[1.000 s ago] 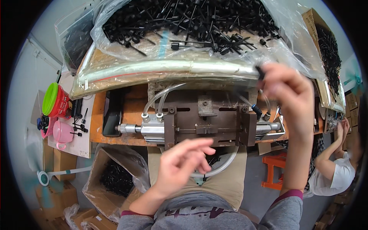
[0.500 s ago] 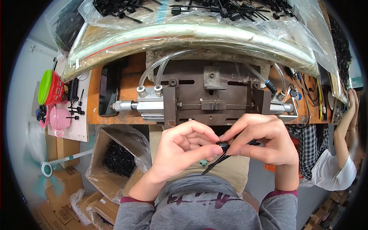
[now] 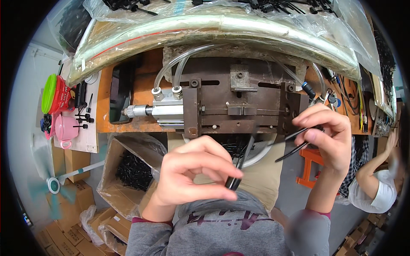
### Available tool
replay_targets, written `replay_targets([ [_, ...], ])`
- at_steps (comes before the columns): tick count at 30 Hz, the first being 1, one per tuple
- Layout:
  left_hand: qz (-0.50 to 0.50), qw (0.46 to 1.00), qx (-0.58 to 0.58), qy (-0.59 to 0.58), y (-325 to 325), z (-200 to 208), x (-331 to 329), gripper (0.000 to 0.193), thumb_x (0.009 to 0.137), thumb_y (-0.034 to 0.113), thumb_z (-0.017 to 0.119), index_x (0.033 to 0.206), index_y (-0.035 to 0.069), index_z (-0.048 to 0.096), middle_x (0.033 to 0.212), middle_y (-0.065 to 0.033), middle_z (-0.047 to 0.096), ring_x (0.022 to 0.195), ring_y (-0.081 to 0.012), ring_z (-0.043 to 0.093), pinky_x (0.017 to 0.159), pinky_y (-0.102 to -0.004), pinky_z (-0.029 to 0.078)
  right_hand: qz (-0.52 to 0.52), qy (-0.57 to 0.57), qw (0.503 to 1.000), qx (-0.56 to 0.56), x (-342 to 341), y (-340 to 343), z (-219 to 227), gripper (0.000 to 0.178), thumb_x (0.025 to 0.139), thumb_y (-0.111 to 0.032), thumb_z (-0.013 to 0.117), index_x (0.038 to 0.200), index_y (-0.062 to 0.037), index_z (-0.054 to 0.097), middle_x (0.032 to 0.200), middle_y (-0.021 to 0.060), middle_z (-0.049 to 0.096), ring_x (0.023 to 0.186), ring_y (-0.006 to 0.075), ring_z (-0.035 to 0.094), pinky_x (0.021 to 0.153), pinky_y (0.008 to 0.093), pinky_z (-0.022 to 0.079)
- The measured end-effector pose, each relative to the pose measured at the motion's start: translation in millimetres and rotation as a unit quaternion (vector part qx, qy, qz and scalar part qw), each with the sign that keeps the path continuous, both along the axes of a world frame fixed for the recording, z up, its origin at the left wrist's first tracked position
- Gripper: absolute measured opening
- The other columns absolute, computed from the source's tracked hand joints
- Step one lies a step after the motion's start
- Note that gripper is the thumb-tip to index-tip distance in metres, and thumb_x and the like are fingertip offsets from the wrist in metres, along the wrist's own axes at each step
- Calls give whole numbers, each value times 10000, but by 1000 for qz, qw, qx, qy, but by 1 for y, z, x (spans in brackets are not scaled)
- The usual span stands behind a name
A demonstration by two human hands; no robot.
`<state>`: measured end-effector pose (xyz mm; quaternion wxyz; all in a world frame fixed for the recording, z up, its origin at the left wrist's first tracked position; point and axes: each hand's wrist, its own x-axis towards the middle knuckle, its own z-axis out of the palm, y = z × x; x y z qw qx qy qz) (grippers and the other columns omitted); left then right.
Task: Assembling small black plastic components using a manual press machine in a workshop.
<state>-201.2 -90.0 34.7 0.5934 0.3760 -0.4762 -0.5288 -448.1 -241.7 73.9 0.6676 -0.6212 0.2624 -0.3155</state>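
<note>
Bright, fairly even light fills the scene, leaving soft shadows. Strong white glare runs along the clear plastic film (image 3: 222,23) on the far side, and smaller highlights shine off the metal cylinder (image 3: 168,110) above the worktop (image 3: 145,85). The inside of the carton (image 3: 124,153) at near left falls darker, its black contents merging together. Both the left hand (image 3: 192,175) and the right hand (image 3: 326,134) look reasonably sharp. The fan blades (image 3: 53,207) at left are motion-blurred; a hazy smudge softens the right sleeve (image 3: 314,228). Fisheye distortion stretches the margins, and black vignetting closes the corners.
</note>
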Motion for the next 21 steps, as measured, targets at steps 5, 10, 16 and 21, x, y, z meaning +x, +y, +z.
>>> replay_targets([
  [5, 178, 877, -153, -420, -13, -19, -22, 287, 713, 24, 818, 979, -41, 729, 1216, -177, 649, 761, -167, 699, 646, -258, 575, -110, -16, 993, -37, 5, 14, -5, 201, 860, 56, 658, 1058, 88, 673, 1054, 211, 662, 793, 231, 707, 685, 291, 583],
  [10, 200, 778, -180, -568, -22, -33, -36, 287, 664, 47, 820, 930, -11, 730, 1239, -146, 674, 689, -177, 684, 617, -260, 538, -180, -28, 978, -98, 12, 25, -16, 220, 885, 43, 646, 1102, 80, 658, 1077, 212, 659, 808, 231, 707, 667, 284, 586],
  [16, 202, 757, -158, -601, -25, -32, -37, 287, 672, 68, 809, 942, 3, 736, 1237, -122, 681, 640, -146, 652, 576, -253, 501, -242, -50, 964, -100, 22, 36, -23, 229, 899, 43, 635, 1125, 82, 648, 1097, 211, 651, 834, 237, 711, 658, 278, 596],
  [21, 202, 758, -151, -601, -25, -31, -37, 275, 681, 72, 807, 941, 19, 738, 1235, -109, 684, 617, -145, 637, 562, -248, 487, -281, -30, 949, -143, 32, 41, -28, 224, 912, 48, 619, 1130, 93, 642, 1127, 207, 637, 851, 242, 713, 685, 285, 611],
])
